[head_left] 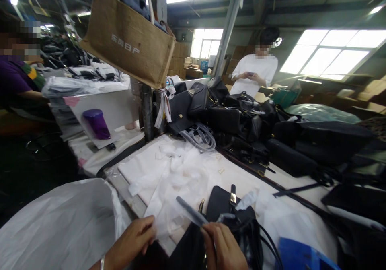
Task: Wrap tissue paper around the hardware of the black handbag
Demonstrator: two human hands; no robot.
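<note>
My left hand (134,240) is at the bottom centre, fingers curled and pinched on thin white wrapping paper (175,173) that spreads over the table. My right hand (221,248) is closed round a slim grey-blue stick-like tool (190,211) that points up and to the left. Right behind that hand lies a small black handbag (230,205) with a gold clasp and thin black straps.
A heap of black handbags (241,117) covers the table's far and right side. A jute tote (128,40) hangs overhead at left. A large white sack (57,225) stands at lower left. One person in white (256,75) stands behind; another sits at far left (18,77). A purple cup (96,124) is nearby.
</note>
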